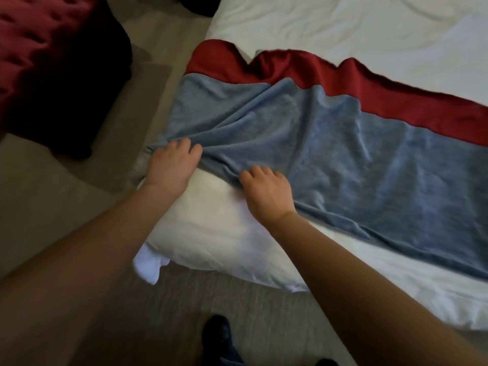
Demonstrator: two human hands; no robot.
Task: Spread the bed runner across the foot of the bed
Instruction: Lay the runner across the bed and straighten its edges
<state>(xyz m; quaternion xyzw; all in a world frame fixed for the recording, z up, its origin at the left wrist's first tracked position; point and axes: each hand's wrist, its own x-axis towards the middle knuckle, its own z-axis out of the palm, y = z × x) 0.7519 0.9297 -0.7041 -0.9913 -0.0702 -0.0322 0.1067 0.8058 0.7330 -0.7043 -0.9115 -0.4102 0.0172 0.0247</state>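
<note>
A blue bed runner (343, 154) with a red band along its far edge lies wrinkled across the white bed (343, 27), running from the left corner toward the right. My left hand (171, 165) grips the runner's near edge at the bed's left corner, fingers curled into the cloth. A little to the right, my right hand (266, 191) is closed on the same near edge. Folds bunch up in the fabric between and beyond both hands. The runner's right end runs out of view.
A dark red tufted seat (45, 62) stands on the carpet to the left of the bed. The white sheet corner (148, 265) hangs off the bed's near corner. My dark shoe (219, 336) is on the carpet below.
</note>
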